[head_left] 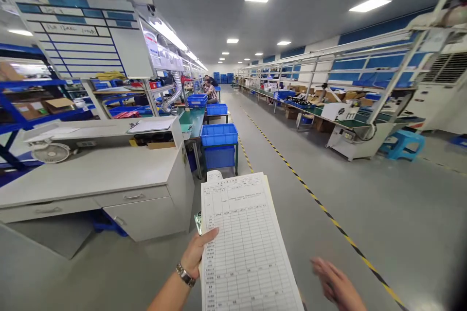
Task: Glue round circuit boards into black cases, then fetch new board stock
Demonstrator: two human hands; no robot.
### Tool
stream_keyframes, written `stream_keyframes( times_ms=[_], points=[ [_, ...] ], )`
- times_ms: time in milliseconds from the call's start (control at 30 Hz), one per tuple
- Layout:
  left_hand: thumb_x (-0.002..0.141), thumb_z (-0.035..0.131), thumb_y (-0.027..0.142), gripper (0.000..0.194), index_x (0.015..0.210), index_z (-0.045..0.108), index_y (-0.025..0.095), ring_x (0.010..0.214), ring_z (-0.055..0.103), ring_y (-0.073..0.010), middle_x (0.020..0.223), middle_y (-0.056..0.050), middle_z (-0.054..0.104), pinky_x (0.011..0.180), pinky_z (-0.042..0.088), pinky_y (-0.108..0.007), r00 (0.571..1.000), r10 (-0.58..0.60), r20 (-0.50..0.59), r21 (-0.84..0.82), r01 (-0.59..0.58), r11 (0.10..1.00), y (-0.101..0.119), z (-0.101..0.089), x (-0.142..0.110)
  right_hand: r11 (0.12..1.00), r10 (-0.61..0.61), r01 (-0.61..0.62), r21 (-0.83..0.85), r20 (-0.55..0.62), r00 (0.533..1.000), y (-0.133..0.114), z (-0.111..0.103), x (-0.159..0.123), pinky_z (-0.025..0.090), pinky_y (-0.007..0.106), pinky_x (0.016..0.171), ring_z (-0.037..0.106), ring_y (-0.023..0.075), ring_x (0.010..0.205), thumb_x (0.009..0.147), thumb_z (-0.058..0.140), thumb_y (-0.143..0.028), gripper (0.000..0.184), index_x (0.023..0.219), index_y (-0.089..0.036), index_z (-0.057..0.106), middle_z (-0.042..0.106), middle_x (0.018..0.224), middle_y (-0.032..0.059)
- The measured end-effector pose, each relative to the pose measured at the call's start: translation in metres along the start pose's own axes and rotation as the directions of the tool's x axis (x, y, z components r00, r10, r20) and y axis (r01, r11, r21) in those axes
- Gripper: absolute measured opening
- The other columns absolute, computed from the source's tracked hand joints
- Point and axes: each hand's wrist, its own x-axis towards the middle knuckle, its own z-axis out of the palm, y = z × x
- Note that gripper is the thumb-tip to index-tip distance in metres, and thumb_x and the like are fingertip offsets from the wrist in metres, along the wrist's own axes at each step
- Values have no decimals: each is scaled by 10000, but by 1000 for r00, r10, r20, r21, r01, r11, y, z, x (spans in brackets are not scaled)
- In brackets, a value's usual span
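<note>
My left hand [199, 250], with a metal watch [185, 274] at its wrist, grips a stack of printed forms [248, 248] by the left edge. The thumb lies on top of the front sheet, and the other fingers are hidden behind it. The top sheet carries a ruled table with small printed text. A yellowish edge shows behind it at the right, and a shiny metal piece [198, 222] peeks out at the left. Slightly blurred, my right hand [335, 282] hangs apart from the papers, its fingers stretched out and holding nothing.
At left stands a white desk [87, 175] with a small fan [51, 152] and a clipboard [152, 125]. Blue bins [219, 135] line the bench ahead, where people [210, 90] sit. Striped tape [314, 197] marks the floor. A blue stool [403, 145] stands by the right-hand line.
</note>
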Motion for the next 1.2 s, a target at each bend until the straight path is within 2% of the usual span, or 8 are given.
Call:
stream_keyframes(
  times_ms=[100, 200, 300, 567, 767, 1000, 1100, 1200],
  points=[
    [744, 633, 145, 478, 1200, 509, 77, 982, 602, -321, 1046, -172, 651, 882, 461, -447, 1000, 3, 17, -39, -2, 999, 8, 17, 63, 991, -106, 63, 115, 428, 898, -74, 56, 70, 298, 192, 373, 393, 46, 397, 715, 612, -501, 399, 946, -179, 659, 633, 696, 19],
    [741, 631, 142, 413, 1141, 556, 71, 996, 594, -326, 1053, -174, 648, 892, 452, -454, 997, 13, 76, -77, -7, 997, 14, 32, 148, 983, -156, 61, 176, 597, 787, -135, 106, 128, 463, 244, 562, 568, 122, 567, 692, 657, -456, 403, 948, -144, 670, 671, 719, 48],
    [734, 635, 137, 378, 1103, 584, 73, 994, 596, -320, 1057, -171, 647, 900, 445, -458, 990, 10, 140, -91, 3, 996, 26, 56, 247, 985, -131, 25, 174, 632, 764, -180, 125, 193, 476, 356, 801, 636, 213, 778, 684, 689, -371, 356, 932, -115, 687, 696, 855, 102],
    [690, 680, 136, 334, 1013, 628, 70, 942, 619, -316, 997, -176, 666, 880, 453, -454, 945, -134, 298, 30, 131, 991, 80, 163, 480, 977, -80, -8, 214, 400, 913, -256, 102, 376, 469, 416, 844, 637, 272, 886, 690, 676, -404, 372, 935, -126, 700, 690, 937, 132],
    [686, 699, 186, 297, 948, 634, 62, 841, 649, -308, 913, -178, 684, 844, 467, -463, 966, -143, 214, 74, 130, 989, 79, 223, 631, 937, -31, -64, 343, 264, 964, -280, 89, 518, 477, 423, 842, 638, 284, 890, 618, 727, -403, 411, 938, -146, 698, 686, 969, 120],
    [668, 713, 186, 322, 952, 623, 63, 851, 646, -310, 914, -175, 683, 870, 449, -468, 999, -21, 47, 14, 21, 1000, 111, 292, 776, 978, -31, -55, 203, 396, 918, -372, 76, 715, 488, 412, 836, 641, 288, 870, 603, 736, -417, 407, 900, -141, 713, 704, 895, 101],
    [661, 715, 170, 351, 984, 612, 79, 873, 642, -300, 927, -163, 683, 879, 447, -448, 998, 51, -33, -43, -52, 998, 133, 313, 822, 985, -20, -69, 159, 498, 867, -415, 87, 784, 503, 407, 817, 633, 294, 897, 590, 743, -420, 426, 924, -158, 710, 696, 938, 99],
    [661, 712, 175, 358, 991, 606, 83, 839, 650, -292, 912, -161, 686, 848, 464, -441, 989, 105, -103, -79, -114, 990, 152, 317, 869, 987, 20, -106, 122, 559, 829, -443, 110, 850, 514, 402, 802, 629, 300, 912, 589, 740, -433, 441, 936, -162, 708, 692, 955, 101]
  ],
)
